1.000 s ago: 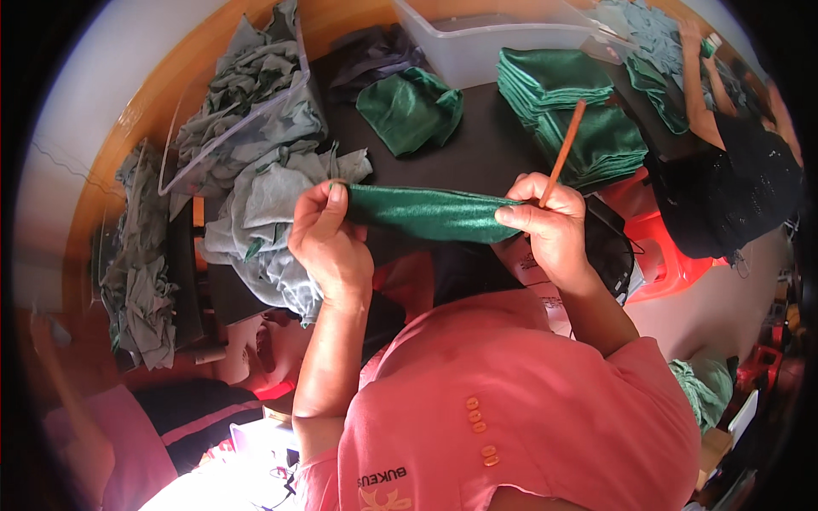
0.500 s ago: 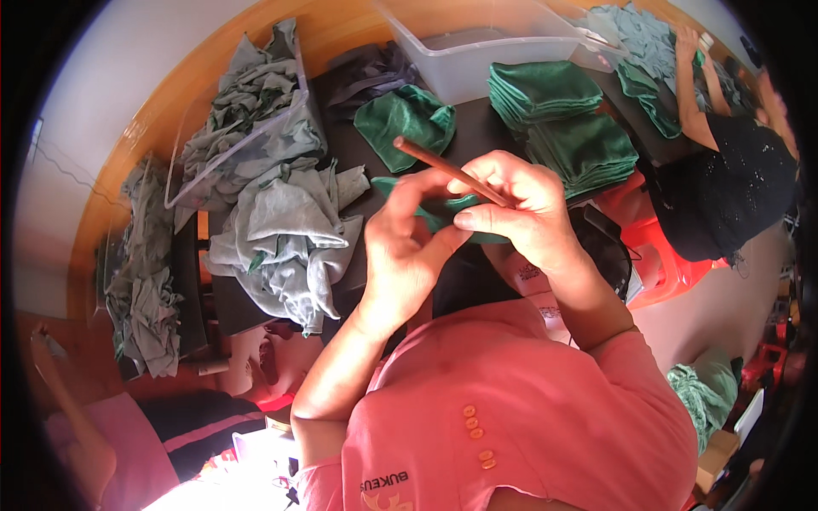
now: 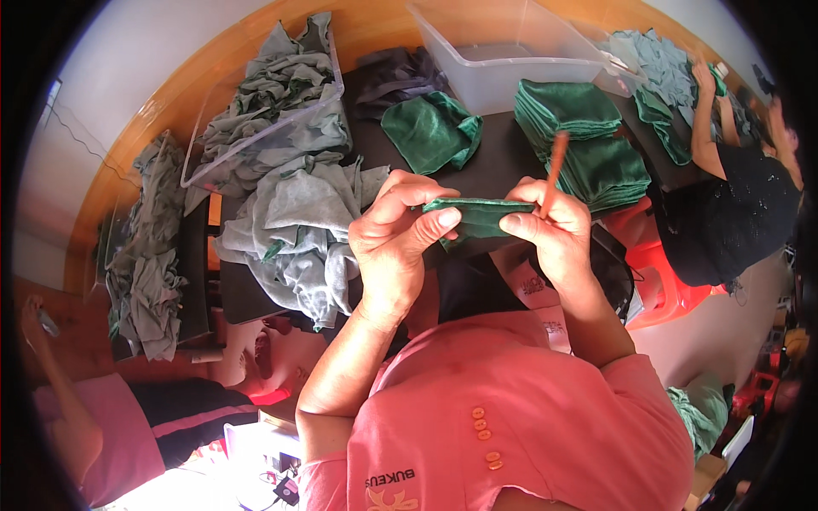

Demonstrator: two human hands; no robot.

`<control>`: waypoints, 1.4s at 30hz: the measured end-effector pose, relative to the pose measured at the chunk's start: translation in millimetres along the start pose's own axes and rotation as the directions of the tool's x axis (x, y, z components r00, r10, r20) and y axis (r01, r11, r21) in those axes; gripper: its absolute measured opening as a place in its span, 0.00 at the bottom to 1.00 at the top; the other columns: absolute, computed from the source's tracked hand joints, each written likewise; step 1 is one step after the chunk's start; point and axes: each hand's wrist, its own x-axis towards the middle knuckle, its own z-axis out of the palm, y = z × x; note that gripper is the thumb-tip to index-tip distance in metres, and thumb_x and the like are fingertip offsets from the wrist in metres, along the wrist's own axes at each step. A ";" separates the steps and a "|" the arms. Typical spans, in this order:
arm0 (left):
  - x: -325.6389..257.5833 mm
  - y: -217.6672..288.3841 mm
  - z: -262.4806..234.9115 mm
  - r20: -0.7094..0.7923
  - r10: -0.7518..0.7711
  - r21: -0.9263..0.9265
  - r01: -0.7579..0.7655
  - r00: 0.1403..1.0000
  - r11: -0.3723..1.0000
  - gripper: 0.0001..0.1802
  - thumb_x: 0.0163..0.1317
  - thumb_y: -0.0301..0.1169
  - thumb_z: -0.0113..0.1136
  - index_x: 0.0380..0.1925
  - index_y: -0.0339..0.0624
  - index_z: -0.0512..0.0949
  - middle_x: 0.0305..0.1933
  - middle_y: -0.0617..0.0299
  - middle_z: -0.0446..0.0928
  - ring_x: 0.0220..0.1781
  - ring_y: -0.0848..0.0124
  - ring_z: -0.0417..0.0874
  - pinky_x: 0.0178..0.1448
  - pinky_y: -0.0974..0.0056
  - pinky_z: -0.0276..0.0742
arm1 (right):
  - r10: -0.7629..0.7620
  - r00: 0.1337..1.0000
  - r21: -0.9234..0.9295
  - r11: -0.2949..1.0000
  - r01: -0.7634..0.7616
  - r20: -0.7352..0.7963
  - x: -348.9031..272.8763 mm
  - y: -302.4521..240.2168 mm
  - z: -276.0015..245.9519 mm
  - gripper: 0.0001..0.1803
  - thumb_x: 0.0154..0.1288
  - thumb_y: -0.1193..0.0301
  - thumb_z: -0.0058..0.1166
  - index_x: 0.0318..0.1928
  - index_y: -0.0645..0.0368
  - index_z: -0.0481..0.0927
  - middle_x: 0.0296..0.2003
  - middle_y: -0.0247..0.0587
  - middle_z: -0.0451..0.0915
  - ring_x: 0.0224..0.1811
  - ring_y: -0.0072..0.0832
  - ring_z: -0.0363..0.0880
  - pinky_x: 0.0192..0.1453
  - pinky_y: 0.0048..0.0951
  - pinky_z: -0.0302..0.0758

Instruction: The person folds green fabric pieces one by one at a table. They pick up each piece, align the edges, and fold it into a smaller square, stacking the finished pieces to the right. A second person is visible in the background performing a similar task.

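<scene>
Held taut between my two hands is a green velvet cloth [image 3: 484,219], its double upper edge running nearly level. My left hand [image 3: 390,243] pinches its left end between thumb and fingers. At the other end, the thumb and fingers of my right hand [image 3: 561,232] grip the cloth. A slim brown wooden stick [image 3: 555,170] also sits in that right hand, pointing up and away. Just beyond lies a single crumpled green velvet piece [image 3: 433,132] on the dark table [image 3: 487,175]. Neat stacks of green velvet pieces [image 3: 592,162] rise to its right.
Left of my hands spills a heap of grey-green cloth [image 3: 294,226], below a clear bin [image 3: 260,145] full of more. A clear plastic bin [image 3: 511,72] stands at the back. Co-workers are at the right, in a black top [image 3: 750,213], and lower left, in a pink top [image 3: 102,434].
My hands have moved apart, stretching the cloth between them. The stick has swung from pointing left across the cloth to standing up in my right hand. The view has shifted slightly.
</scene>
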 end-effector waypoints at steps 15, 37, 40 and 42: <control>-6.3 11.1 6.0 -0.087 0.142 0.051 -0.138 0.986 0.989 0.08 0.59 0.25 0.65 0.35 0.31 0.81 0.37 0.54 0.76 0.32 0.70 0.77 0.28 0.69 0.77 | -0.167 0.986 0.052 0.984 0.168 -0.015 -5.1 17.0 1.8 0.06 0.58 0.81 0.62 0.28 0.68 0.77 0.23 0.32 0.72 0.24 0.17 0.65 0.28 0.21 0.60; -9.0 17.9 -4.0 0.031 0.208 0.191 -0.210 0.978 0.959 0.09 0.56 0.21 0.66 0.38 0.31 0.80 0.39 0.56 0.75 0.35 0.71 0.77 0.36 0.70 0.79 | 0.023 0.999 0.166 0.986 -0.018 -0.028 -17.8 20.1 5.7 0.06 0.61 0.78 0.61 0.36 0.70 0.81 0.24 0.35 0.77 0.23 0.17 0.72 0.29 0.19 0.68; -1.4 24.2 -2.8 0.122 0.176 0.362 -0.209 0.977 0.908 0.14 0.55 0.22 0.68 0.43 0.35 0.80 0.39 0.60 0.76 0.36 0.74 0.77 0.40 0.71 0.74 | 0.053 0.997 0.170 0.984 -0.044 -0.051 -9.5 15.2 3.6 0.07 0.61 0.77 0.61 0.36 0.69 0.81 0.25 0.35 0.77 0.24 0.17 0.73 0.30 0.19 0.69; -1.8 20.3 -5.5 0.047 -0.082 0.446 0.052 0.995 0.893 0.16 0.51 0.18 0.68 0.42 0.37 0.80 0.35 0.63 0.76 0.36 0.76 0.76 0.40 0.70 0.74 | 0.103 0.994 0.195 0.976 -0.093 -0.039 -0.2 7.1 2.9 0.07 0.60 0.76 0.61 0.36 0.69 0.81 0.24 0.33 0.76 0.23 0.16 0.71 0.28 0.18 0.68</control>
